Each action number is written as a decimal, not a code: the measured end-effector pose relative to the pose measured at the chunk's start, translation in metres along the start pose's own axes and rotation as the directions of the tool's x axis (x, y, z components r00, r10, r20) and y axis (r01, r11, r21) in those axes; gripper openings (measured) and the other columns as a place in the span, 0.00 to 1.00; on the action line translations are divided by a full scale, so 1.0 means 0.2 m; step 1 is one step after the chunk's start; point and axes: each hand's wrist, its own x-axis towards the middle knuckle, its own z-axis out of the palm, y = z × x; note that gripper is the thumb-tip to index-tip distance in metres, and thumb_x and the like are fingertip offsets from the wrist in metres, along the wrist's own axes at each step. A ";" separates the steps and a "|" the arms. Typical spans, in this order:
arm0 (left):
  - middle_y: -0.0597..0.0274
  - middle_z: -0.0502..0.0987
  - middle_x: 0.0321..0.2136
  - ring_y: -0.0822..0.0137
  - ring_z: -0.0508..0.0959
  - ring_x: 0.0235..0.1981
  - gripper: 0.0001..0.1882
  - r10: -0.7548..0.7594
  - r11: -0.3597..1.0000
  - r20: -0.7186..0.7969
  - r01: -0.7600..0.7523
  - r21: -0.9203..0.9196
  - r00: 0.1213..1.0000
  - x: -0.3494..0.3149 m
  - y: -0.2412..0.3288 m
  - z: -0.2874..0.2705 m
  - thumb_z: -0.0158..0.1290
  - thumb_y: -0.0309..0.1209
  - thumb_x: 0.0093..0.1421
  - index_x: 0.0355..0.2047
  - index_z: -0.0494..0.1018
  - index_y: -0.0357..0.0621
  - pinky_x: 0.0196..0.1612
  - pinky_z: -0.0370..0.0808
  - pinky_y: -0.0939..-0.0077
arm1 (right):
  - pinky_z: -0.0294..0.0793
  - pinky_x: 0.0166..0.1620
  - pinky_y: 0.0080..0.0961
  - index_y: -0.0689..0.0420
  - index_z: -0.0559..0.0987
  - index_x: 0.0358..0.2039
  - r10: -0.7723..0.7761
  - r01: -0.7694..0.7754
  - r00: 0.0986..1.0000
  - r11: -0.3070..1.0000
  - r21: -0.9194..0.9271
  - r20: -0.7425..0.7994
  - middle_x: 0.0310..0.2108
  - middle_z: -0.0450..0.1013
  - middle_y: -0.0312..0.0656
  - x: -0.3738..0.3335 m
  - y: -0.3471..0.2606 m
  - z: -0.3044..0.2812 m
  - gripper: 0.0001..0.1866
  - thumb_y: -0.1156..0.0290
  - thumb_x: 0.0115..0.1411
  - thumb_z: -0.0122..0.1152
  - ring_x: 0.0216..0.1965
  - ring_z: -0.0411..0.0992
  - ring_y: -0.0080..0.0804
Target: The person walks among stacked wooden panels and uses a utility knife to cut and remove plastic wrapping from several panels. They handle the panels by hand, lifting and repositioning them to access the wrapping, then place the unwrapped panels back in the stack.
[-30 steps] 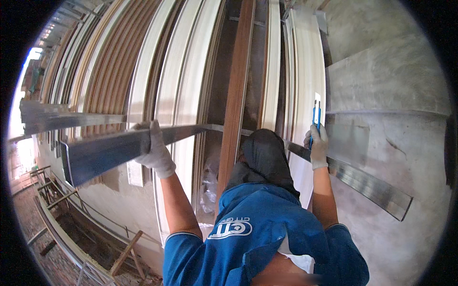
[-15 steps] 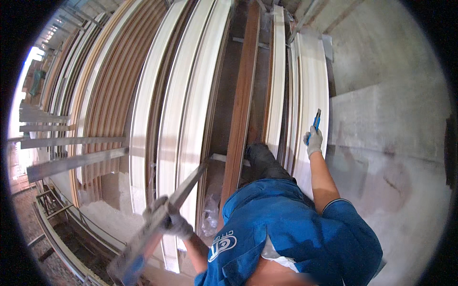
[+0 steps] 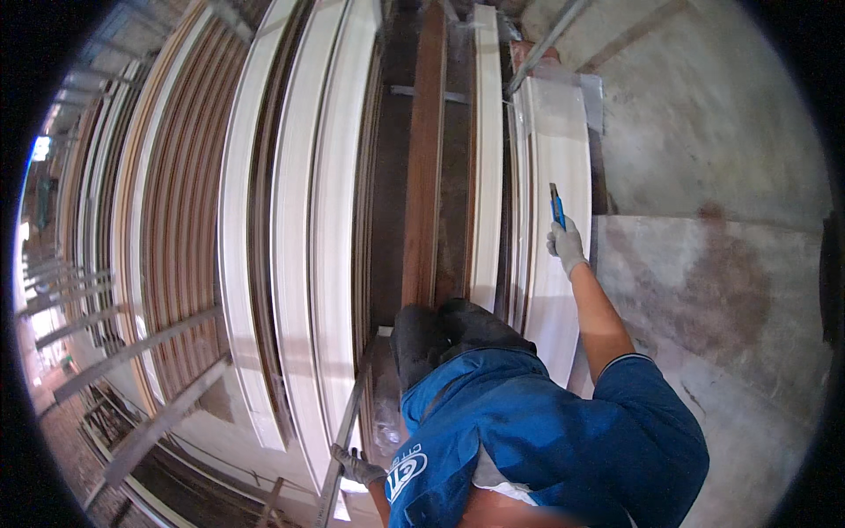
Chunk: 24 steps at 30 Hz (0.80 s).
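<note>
My right hand [image 3: 569, 244], in a light grey glove, is closed round a blue utility knife [image 3: 557, 211]. The knife points away from me above a stack of long white boards [image 3: 561, 158] and touches nothing there. Low in the view, my left hand [image 3: 359, 467], also gloved, has its fingers bent round a grey metal rack bar [image 3: 347, 422]. Part of its grip is hidden. A long brown board [image 3: 424, 167] lies straight ahead of my legs, between the white stacks.
Several white boards [image 3: 295, 220] and a ribbed brown stack [image 3: 189, 176] stand to the left. Metal rack bars [image 3: 145, 440] stick out at lower left. Clear plastic wrap [image 3: 385, 427] lies beside my left leg. A stained concrete surface [image 3: 704, 264] runs along the right.
My view has shifted, and the bar at my left hand now appears lower and steeper. My right hand with the utility knife appears slightly further left; both hands keep their holds.
</note>
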 end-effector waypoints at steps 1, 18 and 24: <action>0.55 0.72 0.44 0.60 0.72 0.41 0.37 -0.053 0.998 -0.037 0.054 0.030 0.998 0.00 0.01 0.04 0.62 0.52 0.52 0.56 0.66 0.44 0.42 0.71 0.60 | 0.63 0.15 0.20 0.51 0.67 0.52 -0.017 0.017 1.000 1.000 -0.005 0.000 0.21 0.66 0.35 0.00 -0.03 0.01 0.15 0.68 0.64 0.49 0.13 0.63 0.21; 0.43 0.76 0.45 0.48 0.77 0.43 0.42 -0.092 0.482 0.922 -0.793 0.371 0.376 -0.40 0.50 1.99 0.63 0.46 0.49 0.60 0.61 0.39 0.48 0.72 0.60 | 0.69 0.20 0.26 0.51 0.68 0.57 -0.085 0.062 0.946 0.995 -0.082 -0.313 0.21 0.70 0.37 0.30 -0.23 -0.34 0.20 0.66 0.64 0.53 0.17 0.68 0.24; 0.45 0.60 0.61 0.46 0.60 0.63 0.49 -0.023 -0.407 0.763 -0.691 -0.597 -0.646 -1.99 0.66 3.54 0.66 0.27 0.40 0.64 0.57 0.51 0.64 0.58 0.56 | 0.67 0.18 0.21 0.52 0.67 0.58 0.114 -0.114 0.919 0.993 0.023 -0.377 0.22 0.69 0.34 0.58 -0.35 -0.29 0.22 0.65 0.65 0.52 0.16 0.65 0.20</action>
